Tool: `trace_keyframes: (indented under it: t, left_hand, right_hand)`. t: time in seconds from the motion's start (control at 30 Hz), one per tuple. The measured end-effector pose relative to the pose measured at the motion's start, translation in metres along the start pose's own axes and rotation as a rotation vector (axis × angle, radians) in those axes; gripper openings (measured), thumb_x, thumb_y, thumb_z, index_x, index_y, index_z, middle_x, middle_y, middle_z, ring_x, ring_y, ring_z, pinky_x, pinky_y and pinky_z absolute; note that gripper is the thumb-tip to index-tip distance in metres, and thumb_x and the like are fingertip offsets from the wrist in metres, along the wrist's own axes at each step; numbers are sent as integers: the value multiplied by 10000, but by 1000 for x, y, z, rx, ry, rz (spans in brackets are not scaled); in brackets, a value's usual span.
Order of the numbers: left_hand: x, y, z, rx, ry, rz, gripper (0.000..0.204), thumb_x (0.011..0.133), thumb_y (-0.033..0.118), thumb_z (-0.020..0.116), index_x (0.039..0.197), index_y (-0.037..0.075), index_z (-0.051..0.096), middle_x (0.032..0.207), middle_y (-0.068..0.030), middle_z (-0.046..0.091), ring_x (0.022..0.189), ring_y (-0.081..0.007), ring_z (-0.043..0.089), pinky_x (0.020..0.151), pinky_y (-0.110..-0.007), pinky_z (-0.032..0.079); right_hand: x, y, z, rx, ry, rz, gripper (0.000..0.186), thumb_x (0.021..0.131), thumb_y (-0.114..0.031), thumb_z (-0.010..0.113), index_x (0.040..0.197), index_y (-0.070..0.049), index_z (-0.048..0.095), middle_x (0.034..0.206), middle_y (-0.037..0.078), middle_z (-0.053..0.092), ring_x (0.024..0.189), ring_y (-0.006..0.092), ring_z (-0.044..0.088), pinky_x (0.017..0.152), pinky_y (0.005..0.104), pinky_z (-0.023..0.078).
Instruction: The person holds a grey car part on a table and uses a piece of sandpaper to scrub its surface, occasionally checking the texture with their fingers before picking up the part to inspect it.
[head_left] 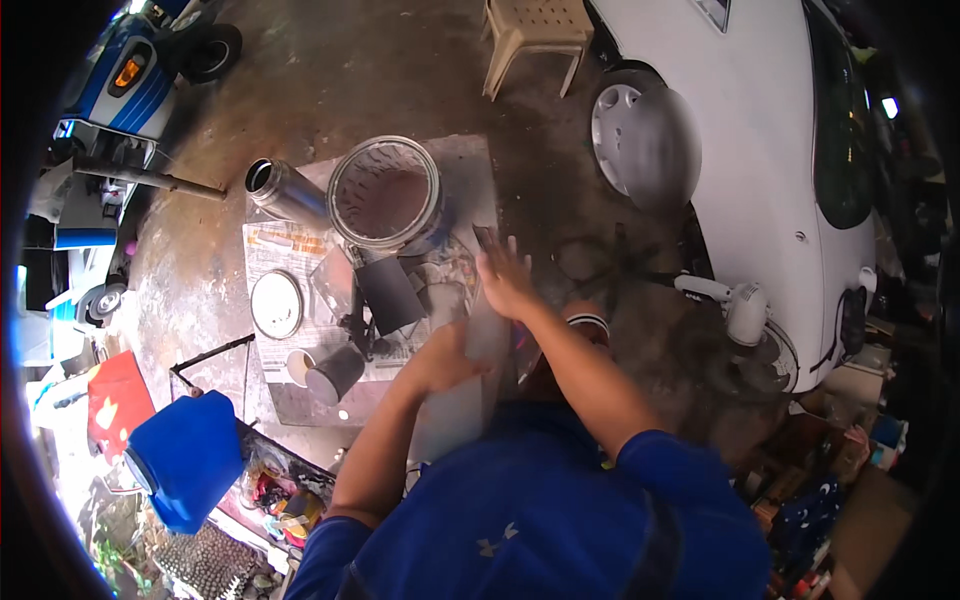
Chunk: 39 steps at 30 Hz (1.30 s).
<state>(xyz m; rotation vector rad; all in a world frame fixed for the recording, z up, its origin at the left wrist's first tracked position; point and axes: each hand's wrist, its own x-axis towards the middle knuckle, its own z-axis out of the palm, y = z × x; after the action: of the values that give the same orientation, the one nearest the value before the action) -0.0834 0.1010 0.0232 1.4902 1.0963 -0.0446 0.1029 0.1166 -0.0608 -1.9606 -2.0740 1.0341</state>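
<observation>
Centrally in the head view, a pale grey panel (488, 333) lies between the hands. The left hand (445, 358) reaches across it, fingers partly hidden, grip unclear. The right hand (508, 284) extends its fingers beside a small dark piece (484, 237); whether it grips, I cannot tell. Left of centre lies a black square sheet (390, 295).

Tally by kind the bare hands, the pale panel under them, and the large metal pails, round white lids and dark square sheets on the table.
Left hand and right hand: 2
Pale panel: 1
Large metal pail: 1
Round white lid: 1
Dark square sheet: 1
Total: 6
</observation>
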Motion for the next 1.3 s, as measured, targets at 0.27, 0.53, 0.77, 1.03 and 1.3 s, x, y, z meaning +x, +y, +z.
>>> trace_keyframes:
  t: [0.27,0.53,0.77,1.03,1.3]
  left_hand:
    - [9,-32,13,15,98,145,791,706,224,854,1324,-134,516,1136,-360,669,1138,-460,653,983,-446,501]
    - [-15,-21,-2,-15,52,133,1041,644,266,894,1457,-149,392,1314,-374,590,1304,-414,572,1099,-415,433]
    - [-6,-34,-2,-26,91,144,1066,610,271,909,1439,-163,397,1347,-365,578,1307,-434,564,1105,-414,434]
    - [-5,-24,12,-94,89,25,972,611,229,871,1389,-176,452,1289,-373,610,1259,-424,604,1073,-409,465]
    - [-2,-8,12,-152,104,157,835,692,234,795,1377,-141,500,1133,-322,677,1074,-344,683,941,-394,526]
  right_hand:
    - [-7,0,16,182,-87,0,637,1093,-380,312,1656,-116,177,1724,169,89,1558,505,66,1195,720,82]
    - [-75,-17,14,87,-101,-131,626,1100,-378,284,1640,-70,206,1717,179,131,1554,497,100,1228,656,101]
    - [-105,-41,13,39,-137,-127,639,1097,-378,284,1655,-89,167,1713,199,119,1572,469,47,1216,677,96]
    - [-53,-15,13,34,-41,-16,643,1107,-443,245,1640,-85,205,1721,125,154,1558,455,156,1192,719,127]
    - [-7,24,25,-18,46,-46,638,1088,-379,373,1622,-55,242,1685,247,166,1546,510,113,1231,642,111]
